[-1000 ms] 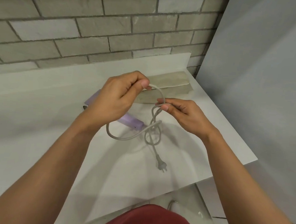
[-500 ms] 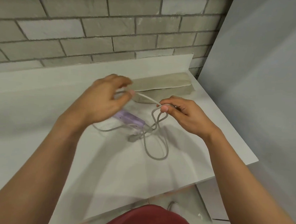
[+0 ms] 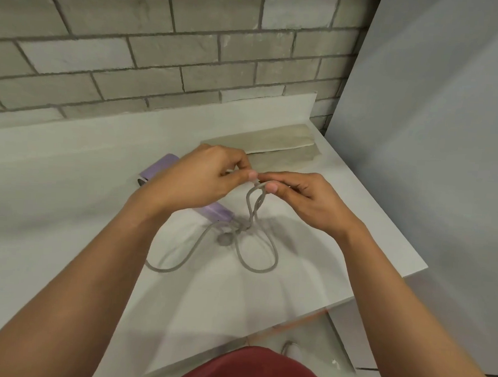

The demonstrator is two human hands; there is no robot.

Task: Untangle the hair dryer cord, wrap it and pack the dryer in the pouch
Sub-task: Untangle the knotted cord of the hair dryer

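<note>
At the left, we find the purple hair dryer (image 3: 159, 169) lying on the white desk (image 3: 65, 212), its middle hidden under the left wrist. We judge it was left down there so that its weight anchors one end of the cord while both hands work. The left hand (image 3: 201, 181) hovers above it, thumb and fingertips closed in a pinch on the grey cord (image 3: 258, 272) at the top of a raised, twisted loop. Beneath that pinch the strands cross in a small knot beside the dryer's handle, with a blurred grey lump (image 3: 224, 239) there that we take for the plug, and two slack loops spread over the desk towards us. The right hand (image 3: 308, 200) meets the left almost fingertip to fingertip and pinches the same loop. Held this close, we think, the hands can pull the twist apart. Behind them, against the brick wall, the beige pouch (image 3: 291, 145) lies flat, out of the tangle and within reach for packing, which has not yet begun.
</note>
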